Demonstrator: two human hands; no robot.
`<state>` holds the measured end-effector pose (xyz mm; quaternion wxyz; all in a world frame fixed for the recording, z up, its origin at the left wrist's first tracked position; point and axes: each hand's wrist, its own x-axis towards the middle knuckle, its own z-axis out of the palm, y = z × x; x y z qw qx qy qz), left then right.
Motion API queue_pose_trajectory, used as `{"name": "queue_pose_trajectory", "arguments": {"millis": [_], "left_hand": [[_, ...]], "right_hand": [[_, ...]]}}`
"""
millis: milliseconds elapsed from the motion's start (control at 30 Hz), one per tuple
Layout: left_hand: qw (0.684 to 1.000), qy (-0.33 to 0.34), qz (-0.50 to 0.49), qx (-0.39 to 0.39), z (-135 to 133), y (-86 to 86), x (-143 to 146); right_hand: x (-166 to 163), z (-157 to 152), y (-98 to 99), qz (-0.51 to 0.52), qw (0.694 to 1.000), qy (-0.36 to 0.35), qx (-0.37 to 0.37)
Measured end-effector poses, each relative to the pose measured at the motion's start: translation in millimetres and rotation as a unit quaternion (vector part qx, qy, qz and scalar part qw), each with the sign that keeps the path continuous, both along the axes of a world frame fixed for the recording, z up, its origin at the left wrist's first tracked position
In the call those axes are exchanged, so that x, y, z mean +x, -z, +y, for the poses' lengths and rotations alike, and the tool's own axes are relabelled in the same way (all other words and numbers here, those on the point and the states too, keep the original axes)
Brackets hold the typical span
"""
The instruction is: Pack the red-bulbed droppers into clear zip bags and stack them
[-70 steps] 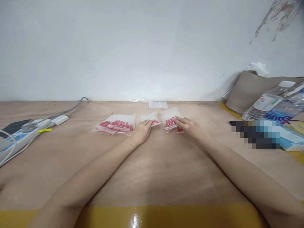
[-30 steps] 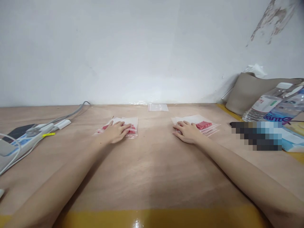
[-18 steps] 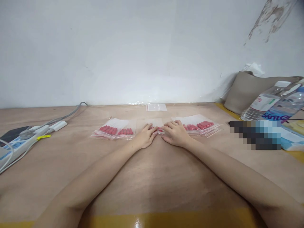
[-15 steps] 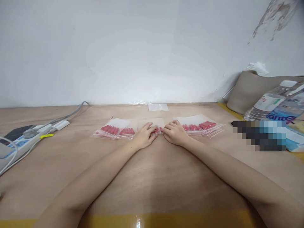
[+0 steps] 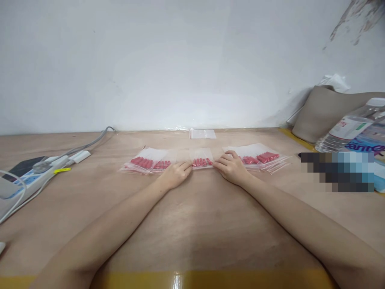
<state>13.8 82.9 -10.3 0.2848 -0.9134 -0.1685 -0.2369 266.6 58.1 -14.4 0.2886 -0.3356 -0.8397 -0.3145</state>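
A small clear zip-lock bag (image 5: 201, 153) lies flat on the table between my hands, with several short red pieces (image 5: 202, 162) in a row near its closer edge. My left hand (image 5: 177, 174) is closed at the bag's lower left corner, fingers together. At the lower right corner, my right hand (image 5: 231, 166) has thumb and fingertips closed on the edge, the other fingers curled. To the left, a fanned stack of filled bags (image 5: 155, 154) holds more red pieces. Another stack of filled bags (image 5: 251, 149) sits beside my right hand, partly hidden by it.
Flat white zip bags (image 5: 203, 134) lie by the wall. A power strip (image 5: 27, 184) with plugs and cables is at left. On the right stand a grey-brown bag (image 5: 315, 112), a water bottle (image 5: 344, 128) and a blue packet (image 5: 379, 181), near a blurred-out patch.
My left hand has drawn left off the middle bag to its corner, uncovering the row of red pieces. My right hand stays at the right side. The view has shifted slightly.
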Motion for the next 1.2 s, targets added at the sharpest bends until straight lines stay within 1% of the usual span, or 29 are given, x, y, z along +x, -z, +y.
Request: {"name": "queue_pose_trajectory", "arguments": {"millis": [200,367,433,533,633,733,1000,1200], "left_hand": [[1.0,0.008,-0.025,-0.002,1.4,-0.9,1.4],[0.998,0.006,-0.056,-0.009,1.0,-2.1,2.6],[0.998,0.007,-0.065,-0.015,0.4,-3.1,4.3],[0.997,0.01,-0.072,-0.022,-0.4,-3.8,7.0],[0.997,0.014,-0.073,-0.024,-0.2,-3.6,7.5],[0.997,0.019,-0.069,-0.022,1.2,-3.5,6.0],[0.998,0.031,-0.055,-0.019,2.1,-5.3,5.1],[0.998,0.027,-0.057,-0.025,-0.9,-6.3,1.4]], "right_hand": [[0.2,-1.4,-3.0,0.005,1.0,0.024,-0.017],[-3.2,-1.1,-1.8,0.034,0.999,0.017,-0.033],[-12.4,-1.2,-1.2,0.043,0.998,0.006,-0.035],[-34.4,-0.3,-1.6,0.034,0.999,-0.013,-0.029],[-55.2,2.7,-3.0,0.022,0.999,-0.011,-0.022],[-64.9,6.4,-3.1,0.008,1.0,-0.012,-0.018],[-59.1,6.8,-3.7,-0.008,1.0,-0.008,-0.013],[-34.7,-0.5,-6.3,0.009,1.0,0.014,-0.026]]}}
